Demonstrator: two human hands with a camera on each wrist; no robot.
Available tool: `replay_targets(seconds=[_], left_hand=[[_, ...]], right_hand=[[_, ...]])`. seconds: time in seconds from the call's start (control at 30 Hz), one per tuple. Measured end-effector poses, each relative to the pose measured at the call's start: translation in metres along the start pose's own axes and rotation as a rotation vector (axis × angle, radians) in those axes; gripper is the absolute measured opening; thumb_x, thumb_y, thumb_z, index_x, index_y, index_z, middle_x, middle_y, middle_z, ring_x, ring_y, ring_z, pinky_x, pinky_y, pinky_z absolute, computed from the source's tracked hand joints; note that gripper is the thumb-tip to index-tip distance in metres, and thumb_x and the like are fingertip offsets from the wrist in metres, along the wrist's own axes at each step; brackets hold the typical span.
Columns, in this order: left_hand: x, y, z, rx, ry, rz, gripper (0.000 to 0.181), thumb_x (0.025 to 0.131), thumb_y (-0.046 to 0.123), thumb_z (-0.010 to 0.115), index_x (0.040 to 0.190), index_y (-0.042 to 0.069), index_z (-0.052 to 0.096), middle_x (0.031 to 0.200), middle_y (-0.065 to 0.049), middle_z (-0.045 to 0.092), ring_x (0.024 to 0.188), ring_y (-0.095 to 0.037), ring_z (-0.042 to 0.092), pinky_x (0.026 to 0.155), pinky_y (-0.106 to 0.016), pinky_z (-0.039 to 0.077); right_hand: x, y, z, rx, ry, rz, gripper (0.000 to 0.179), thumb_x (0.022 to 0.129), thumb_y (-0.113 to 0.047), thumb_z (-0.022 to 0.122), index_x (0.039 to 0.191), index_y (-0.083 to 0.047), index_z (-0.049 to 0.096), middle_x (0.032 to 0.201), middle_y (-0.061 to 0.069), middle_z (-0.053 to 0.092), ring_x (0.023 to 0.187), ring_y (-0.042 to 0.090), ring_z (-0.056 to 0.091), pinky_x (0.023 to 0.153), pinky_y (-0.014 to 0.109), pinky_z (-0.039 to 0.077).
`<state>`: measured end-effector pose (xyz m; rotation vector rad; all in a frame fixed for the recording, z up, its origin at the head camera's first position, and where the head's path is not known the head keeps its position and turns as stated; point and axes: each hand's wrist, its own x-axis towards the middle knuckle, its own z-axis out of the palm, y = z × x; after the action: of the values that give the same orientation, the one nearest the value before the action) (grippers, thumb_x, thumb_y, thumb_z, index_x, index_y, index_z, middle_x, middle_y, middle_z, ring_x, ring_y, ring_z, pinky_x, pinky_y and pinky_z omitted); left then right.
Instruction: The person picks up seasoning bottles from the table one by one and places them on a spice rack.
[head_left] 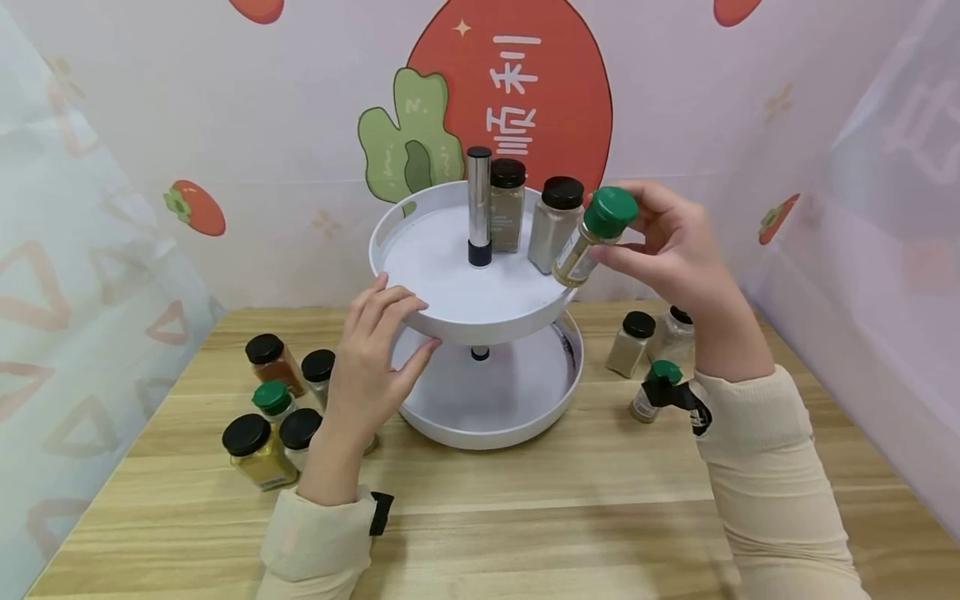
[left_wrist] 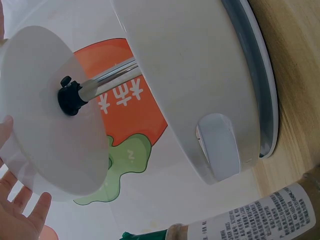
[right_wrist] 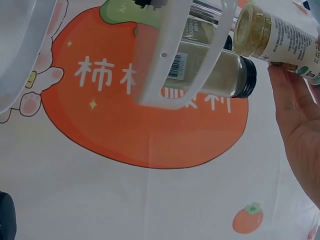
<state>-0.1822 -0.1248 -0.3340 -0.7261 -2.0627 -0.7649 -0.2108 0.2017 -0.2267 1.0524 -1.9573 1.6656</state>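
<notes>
My right hand [head_left: 671, 242] holds a green-capped spice jar [head_left: 576, 256] between thumb and fingers, tilted over the right rim of a white two-tier turntable rack [head_left: 480, 321]. In the right wrist view, the jar [right_wrist: 280, 40] shows tan contents and a printed label. Beside it on the upper tier stand two black-capped jars, a pale one [head_left: 553, 229] and a greyish one [head_left: 507, 212] close to the metal post [head_left: 480, 200]. At the upper tier's front left rim, my left hand [head_left: 378, 358] rests with spread, fairly straight fingers, its thumb lower than the rim.
Left of the rack, several spice jars stand on the wooden table, including a yellow one [head_left: 262, 458] and a reddish one [head_left: 279, 367]. To the right are a black-capped jar [head_left: 628, 350], a clear-sided one [head_left: 672, 340] and a green-capped one [head_left: 645, 404]. A printed cloth [head_left: 300, 125] hangs behind.
</notes>
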Motion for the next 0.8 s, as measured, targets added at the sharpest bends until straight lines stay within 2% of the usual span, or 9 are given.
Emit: replay_targets(seconds=[0.27,0.57,0.8], left_hand=[[0.000,-0.001,0.001,-0.004,0.007,0.003,0.045,0.077,0.008,0.085,0.116,0.005,0.063,0.124,-0.014,0.060,0.139,-0.038,0.042,0.124,-0.038,0.032],[0.000,-0.001,0.001,-0.001,0.005,0.005,0.044,0.078,0.009,0.084,0.116,0.005,0.062,0.124,-0.015,0.060,0.138,-0.038,0.042,0.125,-0.038,0.032],[0.000,-0.001,0.002,-0.007,0.024,0.014,0.046,0.076,0.006,0.085,0.117,0.004,0.063,0.125,-0.015,0.060,0.139,-0.039,0.042,0.124,-0.040,0.032]], right_hand=[[0.005,0.011,0.005,-0.022,0.047,0.059,0.046,0.079,0.019,0.069,0.121,0.000,0.064,0.108,0.003,0.071,0.100,0.016,0.069,0.082,0.022,0.062],[0.006,0.019,0.007,-0.075,-0.003,0.100,0.042,0.084,0.007,0.072,0.123,-0.004,0.064,0.111,-0.004,0.069,0.104,0.010,0.068,0.084,0.018,0.060],[0.010,0.018,0.014,-0.105,-0.022,0.111,0.044,0.082,0.008,0.074,0.124,-0.002,0.062,0.112,-0.005,0.069,0.104,0.009,0.068,0.084,0.019,0.061]])
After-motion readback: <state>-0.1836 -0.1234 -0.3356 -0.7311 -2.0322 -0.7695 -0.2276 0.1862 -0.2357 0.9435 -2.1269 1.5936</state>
